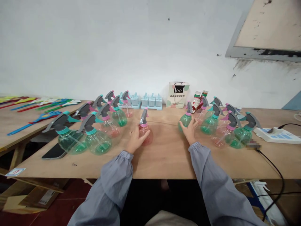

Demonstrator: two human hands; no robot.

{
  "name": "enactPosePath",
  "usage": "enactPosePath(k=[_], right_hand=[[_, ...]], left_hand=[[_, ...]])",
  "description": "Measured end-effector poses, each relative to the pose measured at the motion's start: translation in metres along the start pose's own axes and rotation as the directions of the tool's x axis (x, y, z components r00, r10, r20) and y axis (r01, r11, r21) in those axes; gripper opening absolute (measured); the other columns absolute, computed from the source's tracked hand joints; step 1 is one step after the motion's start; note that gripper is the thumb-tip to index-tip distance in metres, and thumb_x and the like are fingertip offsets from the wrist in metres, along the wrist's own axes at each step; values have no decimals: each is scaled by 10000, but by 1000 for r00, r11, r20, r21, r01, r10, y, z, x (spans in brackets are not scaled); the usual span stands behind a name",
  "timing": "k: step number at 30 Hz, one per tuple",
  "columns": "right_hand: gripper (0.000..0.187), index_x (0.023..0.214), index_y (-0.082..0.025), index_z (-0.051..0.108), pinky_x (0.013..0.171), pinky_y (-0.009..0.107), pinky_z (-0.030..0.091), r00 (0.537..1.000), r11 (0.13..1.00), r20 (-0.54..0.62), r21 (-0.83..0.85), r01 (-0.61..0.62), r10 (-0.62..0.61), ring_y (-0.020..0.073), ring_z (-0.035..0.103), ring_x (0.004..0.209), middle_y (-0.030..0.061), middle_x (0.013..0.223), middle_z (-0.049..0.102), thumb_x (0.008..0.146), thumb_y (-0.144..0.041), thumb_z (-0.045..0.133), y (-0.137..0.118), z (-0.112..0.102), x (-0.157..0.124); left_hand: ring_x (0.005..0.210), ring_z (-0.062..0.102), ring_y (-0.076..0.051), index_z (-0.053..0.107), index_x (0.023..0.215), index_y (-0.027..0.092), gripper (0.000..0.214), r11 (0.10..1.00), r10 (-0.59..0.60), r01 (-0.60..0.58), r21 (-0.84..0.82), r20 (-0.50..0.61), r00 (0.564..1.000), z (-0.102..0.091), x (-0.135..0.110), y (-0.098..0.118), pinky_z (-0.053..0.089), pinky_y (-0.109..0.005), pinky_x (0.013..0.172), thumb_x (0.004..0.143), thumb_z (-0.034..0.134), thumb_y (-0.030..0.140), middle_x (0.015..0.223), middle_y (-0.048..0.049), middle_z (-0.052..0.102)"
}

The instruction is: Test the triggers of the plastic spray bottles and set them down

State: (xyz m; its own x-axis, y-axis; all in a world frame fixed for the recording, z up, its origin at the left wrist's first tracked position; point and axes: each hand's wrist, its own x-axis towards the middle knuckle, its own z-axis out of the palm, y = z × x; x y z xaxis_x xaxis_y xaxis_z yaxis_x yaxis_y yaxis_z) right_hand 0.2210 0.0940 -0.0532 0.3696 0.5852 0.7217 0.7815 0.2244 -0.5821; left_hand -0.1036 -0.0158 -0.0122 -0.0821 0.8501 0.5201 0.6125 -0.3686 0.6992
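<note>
Wrapping left hand (135, 139) around pink bottle (150, 139), right hand (190, 131) spread against green bottle (184, 121).

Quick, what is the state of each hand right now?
Left hand: closed around the pink bottle.
Right hand: open, fingers spread against the green bottle, not gripping it.
</note>
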Motion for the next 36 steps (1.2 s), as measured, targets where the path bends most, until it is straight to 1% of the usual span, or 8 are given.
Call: enactPosePath(k=[8, 15, 21, 24, 27, 30, 32, 36], right_hand=[[929, 1501, -103, 332, 1071, 612, 393, 985, 985, -41, -33, -167, 166, 425, 424, 1332, 278, 1405, 465, 816, -644, 650, 13, 27, 34], [912, 1465, -102, 362, 1110, 609, 363, 987, 989, -68, 32, -144, 146, 418, 407, 1373, 282, 1422, 469, 818, -681, 639, 24, 43, 49], [935, 1446, -96, 352, 1150, 644, 309, 982, 984, -135, 133, -117, 135, 417, 359, 1409, 290, 1446, 410, 801, -707, 645, 20, 36, 45], [800, 1423, -142, 383, 1173, 626, 298, 989, 966, -145, 260, 12, 27, 365, 391, 1394, 240, 1424, 431, 870, -691, 562, 0, 26, 31], [690, 1371, -211, 451, 1159, 575, 365, 980, 873, 87, 474, 116, -177, 315, 495, 1317, 173, 1365, 512, 885, -689, 555, -41, 16, 9], [817, 1449, -255, 406, 1193, 554, 353, 839, 754, 391, 656, 35, -378, 317, 489, 1385, 162, 1476, 498, 811, -680, 689, -92, 4, -16], [922, 1494, -263, 370, 1226, 539, 318, 775, 711, 468, 702, -33, -425, 322, 424, 1457, 166, 1553, 441, 754, -630, 780, -124, -3, -31], [728, 1431, -309, 474, 1166, 458, 411, 814, 659, 473, 736, -155, -338, 266, 550, 1316, 105, 1415, 577, 790, -488, 770, -163, -13, -43]], left_hand=[[1198, 658, -345, 545, 1208, 215, 461, 1000, -15, 15, -9, 10, 1000, -3, -1, 4, 462, -553, 1065, 858, 675, 487, 1189, -132, 706], [1234, 638, -337, 530, 1246, 215, 479, 999, -25, 26, -23, 29, 999, -5, -2, 8, 432, -546, 1104, 871, 662, 482, 1242, -142, 687], [1298, 599, -350, 521, 1278, 196, 504, 1000, -17, 18, -18, 50, 999, -3, -3, 1, 398, -565, 1150, 884, 633, 490, 1301, -158, 661], [1419, 508, -345, 457, 1407, 165, 574, 999, 33, -30, -32, 85, 996, 3, -5, -6, 343, -555, 1220, 923, 557, 456, 1434, -193, 584], [1499, 422, -339, 332, 1539, 139, 745, 995, 91, -83, -49, 208, 974, 8, -6, -7, 324, -537, 1254, 915, 574, 465, 1555, -211, 480], [1535, 379, -307, 249, 1604, 193, 881, 979, 202, -182, -93, 319, 926, 9, -6, -1, 343, -496, 1264, 884, 653, 501, 1640, -169, 391], [1546, 364, -285, 236, 1616, 234, 910, 963, 269, -243, -117, 367, 890, 8, -6, 5, 355, -483, 1264, 875, 678, 522, 1659, -142, 372], [1477, 466, -309, 370, 1553, 270, 849, 938, 339, -342, -64, 384, 859, 6, -7, 7, 409, -526, 1224, 836, 710, 572, 1574, -129, 498]])
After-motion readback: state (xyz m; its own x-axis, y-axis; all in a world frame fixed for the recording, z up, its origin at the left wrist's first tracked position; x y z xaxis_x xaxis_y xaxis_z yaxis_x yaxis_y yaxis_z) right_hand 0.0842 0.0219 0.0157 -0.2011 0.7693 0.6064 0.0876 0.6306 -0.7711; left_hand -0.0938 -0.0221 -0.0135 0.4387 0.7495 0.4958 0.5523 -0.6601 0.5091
